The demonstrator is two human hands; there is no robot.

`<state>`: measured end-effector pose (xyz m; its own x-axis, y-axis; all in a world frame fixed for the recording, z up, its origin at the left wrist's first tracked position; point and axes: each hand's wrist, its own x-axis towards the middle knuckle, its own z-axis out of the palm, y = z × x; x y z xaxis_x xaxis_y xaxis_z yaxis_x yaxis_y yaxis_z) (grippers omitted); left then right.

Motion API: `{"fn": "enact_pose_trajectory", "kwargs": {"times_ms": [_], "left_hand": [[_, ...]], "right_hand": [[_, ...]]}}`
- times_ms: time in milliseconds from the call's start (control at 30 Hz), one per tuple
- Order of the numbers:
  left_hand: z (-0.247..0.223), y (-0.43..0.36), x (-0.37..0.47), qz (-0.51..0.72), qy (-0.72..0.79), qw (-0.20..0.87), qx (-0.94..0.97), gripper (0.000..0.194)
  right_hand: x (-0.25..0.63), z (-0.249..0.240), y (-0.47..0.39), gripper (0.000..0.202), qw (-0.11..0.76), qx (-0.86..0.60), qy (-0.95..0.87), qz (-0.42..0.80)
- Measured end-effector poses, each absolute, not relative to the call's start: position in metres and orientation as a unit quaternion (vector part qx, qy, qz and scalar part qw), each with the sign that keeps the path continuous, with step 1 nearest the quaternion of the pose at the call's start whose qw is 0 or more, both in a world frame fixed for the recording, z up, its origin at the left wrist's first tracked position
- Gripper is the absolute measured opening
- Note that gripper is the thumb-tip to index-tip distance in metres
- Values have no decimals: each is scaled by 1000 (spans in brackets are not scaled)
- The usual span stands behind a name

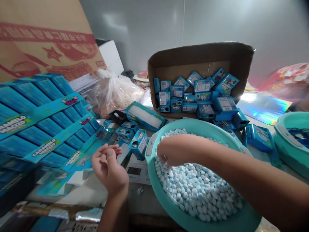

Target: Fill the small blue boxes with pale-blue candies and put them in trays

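Observation:
My right hand reaches into a turquoise basin of small white and pale-blue candies. Its fingers curl down at the candies by the basin's left side, and what they hold is hidden. To the left of the basin, my left hand is raised with the palm up, fingers loosely bent and nothing visible in it. Just beyond it, a small blue box with a dark round opening in its top stands on a flat white device with a dark display. More small blue boxes stand behind.
At left, blue display trays hold rows of boxes. A cardboard carton behind the basin holds several blue packs. A clear plastic bag lies at back left. Another turquoise basin stands at right, near blue boxes.

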<state>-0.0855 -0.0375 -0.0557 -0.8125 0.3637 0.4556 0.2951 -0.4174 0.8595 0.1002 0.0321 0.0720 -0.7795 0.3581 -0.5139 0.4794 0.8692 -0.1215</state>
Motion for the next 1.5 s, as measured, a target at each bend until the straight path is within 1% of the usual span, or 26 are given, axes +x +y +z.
{"fn": "enact_pose_trajectory", "kwargs": {"times_ms": [167,233,267,300,367,400,500,567,633,700,833,900,1100,1333,1400,1500], "left_hand": [[-46,-45,-78,742,536,-101,390,15],[-38,-55,-68,693,525,-131,477,8],[-33,-61,-60,645,524,-127,541,7],[-28,-68,-50,580,523,-113,614,12],[-18,-79,-27,400,533,-27,745,24],[-14,-83,-15,336,528,10,780,28],[-4,-84,16,184,541,98,815,18],[-3,-77,30,103,556,124,815,13],[-4,-71,38,49,556,133,819,13],[-7,-68,41,50,553,146,819,15],[-6,-76,39,175,544,195,797,15],[-2,-79,36,210,530,209,795,16],[0,-77,35,223,536,219,784,12],[-4,-80,35,252,531,214,781,11],[-5,-81,34,261,532,213,777,11],[-7,-81,33,286,532,211,768,12]], "right_hand": [[101,71,34,21,230,216,942,-114],[103,70,38,21,207,220,946,-121],[105,70,41,21,192,223,947,-126],[108,71,44,22,175,225,949,-133],[116,72,53,20,139,242,951,-135],[120,73,58,19,123,258,950,-129],[131,77,72,16,89,314,939,-110],[135,77,78,15,91,328,932,-125],[136,76,81,16,95,336,926,-144],[135,74,82,19,102,346,920,-152],[134,67,85,23,143,360,912,-134],[133,62,89,23,164,366,908,-123],[131,47,98,40,197,360,903,-128],[123,47,91,50,200,358,905,-111],[122,49,87,49,201,357,906,-110],[121,51,83,43,201,356,906,-110]]}}
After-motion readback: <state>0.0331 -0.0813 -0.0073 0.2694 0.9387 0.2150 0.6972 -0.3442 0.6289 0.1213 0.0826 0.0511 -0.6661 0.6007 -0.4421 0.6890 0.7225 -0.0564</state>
